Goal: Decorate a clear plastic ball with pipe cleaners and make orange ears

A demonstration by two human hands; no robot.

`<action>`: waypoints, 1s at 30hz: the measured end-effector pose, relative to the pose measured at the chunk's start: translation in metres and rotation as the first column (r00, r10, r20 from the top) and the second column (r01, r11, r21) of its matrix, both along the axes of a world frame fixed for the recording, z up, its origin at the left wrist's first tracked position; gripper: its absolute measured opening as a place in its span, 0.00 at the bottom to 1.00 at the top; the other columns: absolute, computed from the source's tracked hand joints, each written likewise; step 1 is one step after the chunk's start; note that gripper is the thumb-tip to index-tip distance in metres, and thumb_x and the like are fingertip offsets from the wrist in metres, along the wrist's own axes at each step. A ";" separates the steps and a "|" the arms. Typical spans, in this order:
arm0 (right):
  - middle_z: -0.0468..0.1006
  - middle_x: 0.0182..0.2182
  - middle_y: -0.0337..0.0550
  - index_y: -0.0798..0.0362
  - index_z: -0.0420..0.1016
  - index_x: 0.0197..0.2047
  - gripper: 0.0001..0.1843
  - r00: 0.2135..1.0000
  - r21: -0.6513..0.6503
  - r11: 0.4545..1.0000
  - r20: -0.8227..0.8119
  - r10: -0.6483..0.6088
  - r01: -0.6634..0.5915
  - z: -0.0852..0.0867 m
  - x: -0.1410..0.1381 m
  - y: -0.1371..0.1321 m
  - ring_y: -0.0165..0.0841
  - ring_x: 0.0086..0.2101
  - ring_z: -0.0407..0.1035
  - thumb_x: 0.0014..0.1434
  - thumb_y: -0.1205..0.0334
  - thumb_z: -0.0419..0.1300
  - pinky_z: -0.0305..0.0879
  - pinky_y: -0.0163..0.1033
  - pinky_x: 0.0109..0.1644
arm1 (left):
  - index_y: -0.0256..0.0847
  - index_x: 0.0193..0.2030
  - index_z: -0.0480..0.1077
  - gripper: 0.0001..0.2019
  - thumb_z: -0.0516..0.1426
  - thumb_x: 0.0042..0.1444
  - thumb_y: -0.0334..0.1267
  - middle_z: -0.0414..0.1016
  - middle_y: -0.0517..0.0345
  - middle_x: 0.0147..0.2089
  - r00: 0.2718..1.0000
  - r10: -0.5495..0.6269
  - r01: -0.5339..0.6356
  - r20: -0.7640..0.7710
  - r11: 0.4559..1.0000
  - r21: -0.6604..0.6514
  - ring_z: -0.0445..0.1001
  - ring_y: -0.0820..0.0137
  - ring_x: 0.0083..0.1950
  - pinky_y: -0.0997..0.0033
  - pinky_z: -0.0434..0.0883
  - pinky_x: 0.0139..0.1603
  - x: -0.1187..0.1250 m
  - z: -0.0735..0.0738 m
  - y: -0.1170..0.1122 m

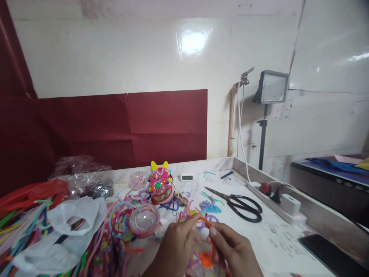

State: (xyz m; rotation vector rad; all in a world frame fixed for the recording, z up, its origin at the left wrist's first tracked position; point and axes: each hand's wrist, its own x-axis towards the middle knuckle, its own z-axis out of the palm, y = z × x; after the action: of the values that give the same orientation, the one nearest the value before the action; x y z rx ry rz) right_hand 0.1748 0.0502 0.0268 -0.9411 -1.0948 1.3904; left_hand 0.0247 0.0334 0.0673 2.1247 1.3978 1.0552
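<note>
My left hand [180,240] and my right hand [230,246] are close together above the front of the table. Between them an orange pipe cleaner [205,221] is bent in an arc, pinched by the fingers of both hands. A round orange coil [206,259] sits just below, near my right fingers; whether it joins the pipe cleaner I cannot tell. Blue and purple pipe cleaner pieces [210,207] lie beyond my fingertips. Behind them stands a colourful pink figure [161,184] with yellow ears. Left of my hands is a clear round bowl [144,219].
Black-handled scissors [240,204] lie to the right, near a power strip [276,202] along the raised edge. A black phone [331,254] rests at front right. Pipe cleaners and a white plastic bag [57,250] crowd the left. A small white digital display [187,177] stands behind.
</note>
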 end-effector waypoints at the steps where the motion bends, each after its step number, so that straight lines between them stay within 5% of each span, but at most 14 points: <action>1: 0.69 0.15 0.36 0.55 0.79 0.33 0.24 1.000 0.004 1.000 0.005 -0.004 0.004 -0.001 0.000 0.000 0.26 0.15 0.57 0.41 0.43 0.68 0.50 0.31 0.18 | 0.42 0.56 0.69 0.23 0.46 0.55 0.28 0.79 0.59 0.26 1.000 -0.001 0.001 -0.001 1.000 0.001 0.75 0.71 0.26 0.77 0.69 0.27 0.000 -0.001 0.000; 16: 0.73 0.20 0.39 0.54 0.80 0.34 0.23 0.997 0.052 0.999 0.071 -0.009 0.005 0.003 0.002 0.000 0.25 0.17 0.58 0.43 0.43 0.67 0.52 0.31 0.20 | 0.41 0.50 0.73 0.19 0.44 0.59 0.33 0.76 0.59 0.22 1.000 0.003 -0.003 0.000 1.000 0.001 0.74 0.71 0.22 0.78 0.66 0.21 0.000 -0.001 0.003; 23: 0.63 0.09 0.33 0.56 0.78 0.31 0.25 0.998 0.050 0.999 0.062 0.011 -0.014 0.004 -0.010 -0.002 0.24 0.13 0.54 0.45 0.40 0.64 0.46 0.30 0.19 | 0.40 0.51 0.71 0.19 0.44 0.60 0.34 0.80 0.56 0.29 0.996 0.041 -0.037 0.083 0.998 -0.050 0.68 0.76 0.15 0.79 0.62 0.17 -0.002 0.000 0.001; 30: 0.68 0.09 0.36 0.57 0.75 0.28 0.26 0.988 0.043 0.991 0.097 0.119 -0.124 0.013 -0.014 0.005 0.22 0.10 0.53 0.44 0.38 0.64 0.42 0.29 0.15 | 0.41 0.47 0.70 0.17 0.43 0.61 0.37 0.77 0.60 0.25 0.983 0.090 -0.074 0.162 0.992 -0.100 0.65 0.76 0.14 0.79 0.61 0.16 -0.005 0.005 0.002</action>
State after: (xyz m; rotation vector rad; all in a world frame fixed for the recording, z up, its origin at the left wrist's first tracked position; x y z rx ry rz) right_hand 0.1606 0.0551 0.0394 -0.9247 -1.2698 1.4224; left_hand 0.0193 0.0359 0.0727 1.8816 1.4353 1.1468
